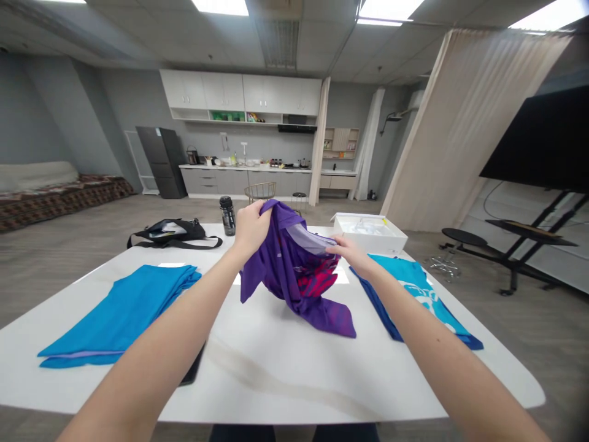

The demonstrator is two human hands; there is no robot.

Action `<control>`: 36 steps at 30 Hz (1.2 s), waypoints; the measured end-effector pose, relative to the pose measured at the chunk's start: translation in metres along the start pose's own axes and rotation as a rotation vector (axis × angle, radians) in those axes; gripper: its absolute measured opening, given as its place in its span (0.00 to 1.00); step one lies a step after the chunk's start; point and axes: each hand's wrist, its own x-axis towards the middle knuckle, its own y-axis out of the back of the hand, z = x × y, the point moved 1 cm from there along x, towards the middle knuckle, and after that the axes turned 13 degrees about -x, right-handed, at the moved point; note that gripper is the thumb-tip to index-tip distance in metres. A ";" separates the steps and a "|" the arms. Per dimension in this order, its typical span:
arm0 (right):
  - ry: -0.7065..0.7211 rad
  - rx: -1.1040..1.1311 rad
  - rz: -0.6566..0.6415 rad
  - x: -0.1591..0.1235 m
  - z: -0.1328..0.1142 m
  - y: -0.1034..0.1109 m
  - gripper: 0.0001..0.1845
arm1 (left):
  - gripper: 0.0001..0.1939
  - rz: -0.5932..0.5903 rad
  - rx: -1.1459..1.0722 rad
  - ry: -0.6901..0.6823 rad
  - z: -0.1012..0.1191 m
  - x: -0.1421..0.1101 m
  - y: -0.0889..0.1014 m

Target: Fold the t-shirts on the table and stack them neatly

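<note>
A purple shirt [285,270] with a red patterned part hangs crumpled over the middle of the white table, held up between my hands. My left hand [253,228] is closed on its upper left edge. At the upper right, my right hand [350,253] pinches the shirt near a pale lilac inner strip. To the left lies a folded blue garment [124,310], partly behind my left forearm. On the right, a folded turquoise garment [416,288] with a white print lies over dark blue cloth [380,307], partly behind my right forearm.
On the white table [257,380] stand a dark bottle [227,216] and an open white box [370,233] at the far side. A black waist bag [172,233] lies at the back left. A dark flat object [193,367] shows under my left forearm.
</note>
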 end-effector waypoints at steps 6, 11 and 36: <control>0.020 0.066 -0.148 -0.017 -0.021 -0.006 0.14 | 0.16 0.057 0.053 -0.081 0.047 0.024 0.024; -0.042 0.300 -0.093 -0.032 -0.042 -0.002 0.19 | 0.15 0.133 0.076 -0.137 0.073 0.040 0.059; 0.136 -0.803 0.852 0.048 -0.112 0.153 0.20 | 0.24 0.041 0.439 -0.150 0.021 0.103 0.110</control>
